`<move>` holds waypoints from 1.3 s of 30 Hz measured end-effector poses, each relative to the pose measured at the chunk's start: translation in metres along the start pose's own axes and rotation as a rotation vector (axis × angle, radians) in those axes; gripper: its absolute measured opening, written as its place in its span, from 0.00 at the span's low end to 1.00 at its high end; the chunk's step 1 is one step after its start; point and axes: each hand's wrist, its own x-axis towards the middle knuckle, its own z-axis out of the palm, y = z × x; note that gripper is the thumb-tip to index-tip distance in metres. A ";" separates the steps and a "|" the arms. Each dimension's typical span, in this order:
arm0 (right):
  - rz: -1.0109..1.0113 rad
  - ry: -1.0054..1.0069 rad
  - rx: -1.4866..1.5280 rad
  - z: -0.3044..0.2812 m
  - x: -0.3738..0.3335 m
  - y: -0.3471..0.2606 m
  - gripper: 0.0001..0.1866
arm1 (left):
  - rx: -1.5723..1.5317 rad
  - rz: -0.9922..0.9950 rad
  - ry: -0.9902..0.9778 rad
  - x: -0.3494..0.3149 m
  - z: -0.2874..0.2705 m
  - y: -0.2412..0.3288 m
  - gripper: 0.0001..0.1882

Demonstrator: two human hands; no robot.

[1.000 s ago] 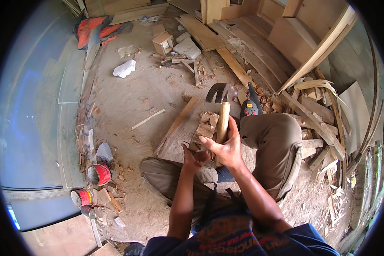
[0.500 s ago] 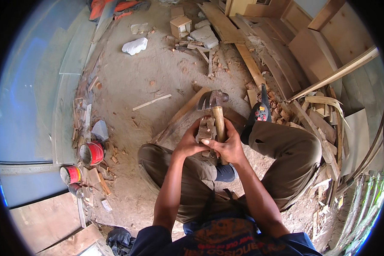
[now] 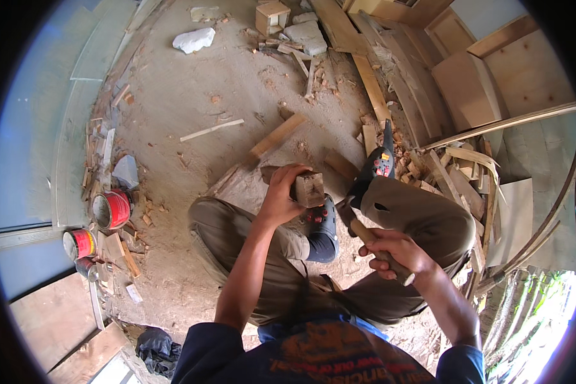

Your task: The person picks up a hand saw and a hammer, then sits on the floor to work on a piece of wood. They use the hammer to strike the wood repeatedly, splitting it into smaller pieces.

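My left hand (image 3: 281,197) is closed round a short, thick wooden block (image 3: 310,190), whose cut end faces right above my left shoe. A darker wooden end shows on the far side of the hand; I cannot tell if it is the same piece. My right hand (image 3: 398,251) grips the wooden handle (image 3: 363,232) of a claw hammer, down and to the right, over my lap. The hammer's dark metal head (image 3: 346,208) points up and left, apart from the block, between my two shoes.
A plank (image 3: 277,136) lies on the dusty floor beyond my hands, with a thin stick (image 3: 212,130) to its left. Red cans (image 3: 113,209) stand at the left among wood scraps. Boards and panels (image 3: 464,83) lean at the right, and a white stone (image 3: 194,40) lies farther off.
The hammer has come away from beside the block and swung down to the right in my right hand. My left hand has turned the block and holds it alone.
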 end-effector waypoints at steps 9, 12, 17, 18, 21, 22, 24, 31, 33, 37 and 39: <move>0.297 -0.146 0.066 -0.017 0.024 0.005 0.11 | 0.148 0.122 -0.245 -0.008 0.004 0.000 0.41; 0.265 -0.167 0.049 -0.012 0.013 -0.002 0.12 | 0.114 0.077 -0.242 -0.005 0.005 0.003 0.40; 0.272 -0.137 -0.017 -0.013 0.005 0.002 0.12 | 0.165 0.162 -0.280 -0.007 0.010 0.003 0.37; 0.291 -0.110 -0.038 -0.011 0.005 0.004 0.12 | 0.199 0.203 -0.291 -0.009 0.011 0.001 0.37; 0.335 -0.105 -0.037 -0.018 0.007 0.013 0.13 | 0.303 0.284 -0.382 -0.012 0.014 0.007 0.36; 0.341 -0.107 -0.027 -0.018 0.007 0.014 0.13 | 0.294 0.291 -0.370 -0.012 0.015 0.008 0.36; 0.319 -0.112 -0.002 -0.016 0.003 0.015 0.13 | 0.276 0.307 -0.346 -0.010 0.018 0.010 0.36; 0.195 -0.087 0.042 0.008 -0.028 0.010 0.09 | 0.117 0.184 -0.268 -0.010 0.026 0.000 0.43; 0.205 -0.125 0.034 0.005 -0.034 0.010 0.10 | 0.086 0.106 -0.290 -0.009 0.024 -0.002 0.46; 0.268 -0.233 0.001 -0.008 -0.046 0.013 0.23 | 0.240 0.019 -0.240 -0.001 0.010 -0.007 0.50; 0.275 -0.268 -0.060 -0.007 -0.051 0.011 0.23 | 0.348 0.005 -0.225 0.000 0.006 -0.018 0.50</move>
